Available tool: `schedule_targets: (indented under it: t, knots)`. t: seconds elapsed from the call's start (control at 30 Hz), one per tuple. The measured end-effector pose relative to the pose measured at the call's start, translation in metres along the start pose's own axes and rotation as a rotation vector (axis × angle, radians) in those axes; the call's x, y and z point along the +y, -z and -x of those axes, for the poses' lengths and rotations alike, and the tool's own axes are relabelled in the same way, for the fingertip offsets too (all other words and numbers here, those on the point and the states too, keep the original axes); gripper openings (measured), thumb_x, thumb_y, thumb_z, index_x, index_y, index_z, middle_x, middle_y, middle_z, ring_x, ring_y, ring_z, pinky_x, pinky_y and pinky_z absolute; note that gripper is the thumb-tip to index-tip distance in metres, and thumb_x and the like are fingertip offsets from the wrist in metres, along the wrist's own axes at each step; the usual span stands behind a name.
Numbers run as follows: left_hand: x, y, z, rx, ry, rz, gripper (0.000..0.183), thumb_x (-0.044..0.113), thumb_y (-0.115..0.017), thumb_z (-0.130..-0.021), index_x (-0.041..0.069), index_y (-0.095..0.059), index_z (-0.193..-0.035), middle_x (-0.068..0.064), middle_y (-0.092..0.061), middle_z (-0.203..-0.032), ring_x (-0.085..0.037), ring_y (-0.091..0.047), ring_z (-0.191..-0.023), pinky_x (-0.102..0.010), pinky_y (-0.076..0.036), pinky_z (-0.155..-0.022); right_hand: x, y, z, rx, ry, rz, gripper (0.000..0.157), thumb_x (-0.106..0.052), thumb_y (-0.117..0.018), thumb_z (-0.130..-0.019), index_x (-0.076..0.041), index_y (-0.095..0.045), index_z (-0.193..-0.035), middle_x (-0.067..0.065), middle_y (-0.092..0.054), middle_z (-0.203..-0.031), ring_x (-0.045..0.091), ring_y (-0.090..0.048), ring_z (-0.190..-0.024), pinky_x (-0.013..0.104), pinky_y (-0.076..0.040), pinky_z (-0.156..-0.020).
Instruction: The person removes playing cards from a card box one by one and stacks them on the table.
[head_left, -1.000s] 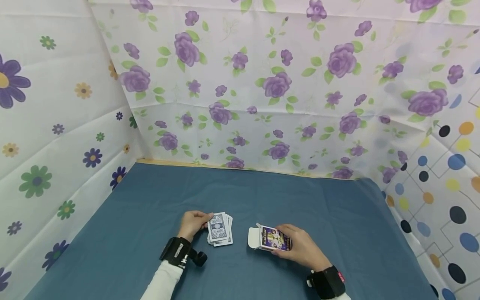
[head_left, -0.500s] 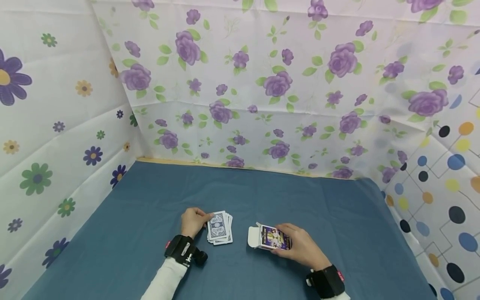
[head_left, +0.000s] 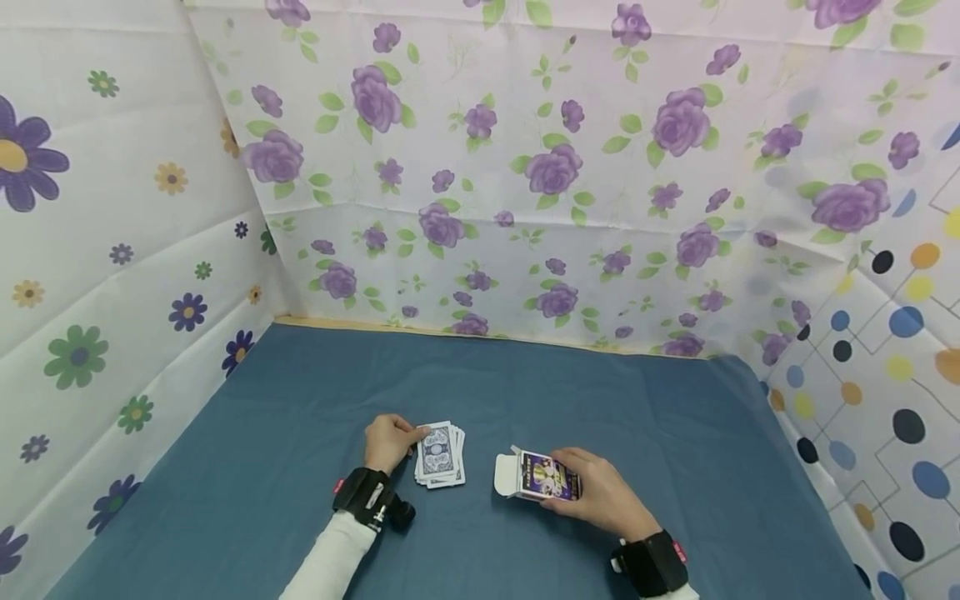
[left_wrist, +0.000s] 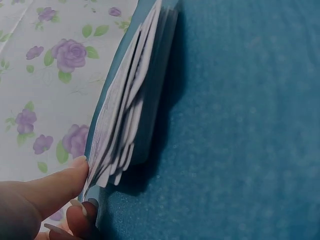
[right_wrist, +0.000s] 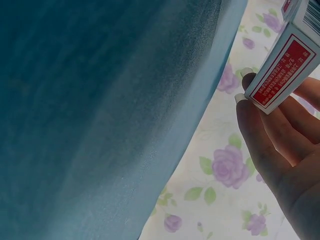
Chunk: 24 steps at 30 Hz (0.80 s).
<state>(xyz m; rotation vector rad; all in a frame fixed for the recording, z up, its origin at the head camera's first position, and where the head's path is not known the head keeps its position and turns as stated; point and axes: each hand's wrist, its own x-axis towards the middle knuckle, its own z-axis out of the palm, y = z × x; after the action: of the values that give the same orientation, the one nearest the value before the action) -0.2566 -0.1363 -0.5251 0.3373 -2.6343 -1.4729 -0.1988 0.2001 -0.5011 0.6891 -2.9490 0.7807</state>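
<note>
A loosely squared stack of playing cards (head_left: 439,456) with blue-and-white patterned backs lies on the blue cloth. My left hand (head_left: 387,442) is at its left edge. Thumb and fingers pinch the corner of the top card (left_wrist: 102,145) in the left wrist view, where the layered card edges fan slightly apart. To the right, my right hand (head_left: 596,487) grips a small dark purple card box (head_left: 550,477) by its far end. The box's white flap (head_left: 507,475) stands folded out toward the cards. A red label panel (right_wrist: 282,70) on the box's end shows in the right wrist view.
Blue cloth (head_left: 480,550) covers the table. A floral sheet (head_left: 480,167) hangs behind its far edge, with patterned sheets (head_left: 112,275) on the left and right sides. Black camera straps (head_left: 367,497) sit on both wrists.
My left hand and wrist have shifted slightly forward and right, still at the card corner. The right hand and the box have barely moved.
</note>
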Motion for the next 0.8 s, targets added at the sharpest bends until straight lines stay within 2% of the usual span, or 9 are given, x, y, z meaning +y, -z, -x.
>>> schedule_targets:
  t: [0.43, 0.57, 0.67, 0.8]
  knots:
    - [-0.002, -0.001, 0.0, -0.004, -0.002, -0.018, 0.028, 0.025, -0.08, -0.079, 0.003, -0.065, -0.072, -0.008, -0.06, -0.056, -0.016, -0.052, -0.047, -0.029, -0.037, -0.046, 0.001, -0.001, 0.001, -0.016, -0.001, 0.001, 0.067, -0.055, -0.075, -0.076, -0.016, -0.06, -0.129, 0.004, -0.063, -0.124, 0.021, -0.062, -0.109, 0.041, -0.05, -0.087]
    - [0.0, -0.001, -0.001, -0.002, -0.011, -0.042, 0.031, 0.029, -0.076, -0.084, 0.003, -0.065, -0.072, -0.009, -0.061, -0.057, -0.017, -0.053, -0.047, -0.028, -0.036, -0.046, 0.002, 0.0, 0.001, -0.007, 0.013, 0.008, 0.067, -0.056, -0.075, -0.076, -0.016, -0.061, -0.129, 0.003, -0.063, -0.123, 0.019, -0.062, -0.109, 0.041, -0.051, -0.086]
    - [0.003, -0.001, 0.001, 0.017, -0.04, -0.073, 0.035, 0.032, -0.068, -0.091, 0.002, -0.064, -0.072, -0.008, -0.061, -0.058, -0.015, -0.053, -0.047, -0.028, -0.036, -0.046, 0.002, 0.0, 0.0, 0.0, 0.019, 0.008, 0.067, -0.056, -0.075, -0.076, -0.016, -0.061, -0.129, 0.003, -0.063, -0.124, 0.019, -0.062, -0.109, 0.041, -0.051, -0.087]
    - [0.008, -0.003, 0.011, 0.052, -0.121, -0.125, 0.032, 0.026, -0.061, -0.096, 0.001, -0.063, -0.077, -0.006, -0.056, -0.057, -0.013, -0.046, -0.048, -0.027, -0.035, -0.049, 0.001, 0.002, 0.0, -0.004, 0.021, 0.0, 0.067, -0.055, -0.075, -0.077, -0.015, -0.06, -0.129, 0.003, -0.063, -0.125, 0.02, -0.062, -0.11, 0.042, -0.051, -0.087]
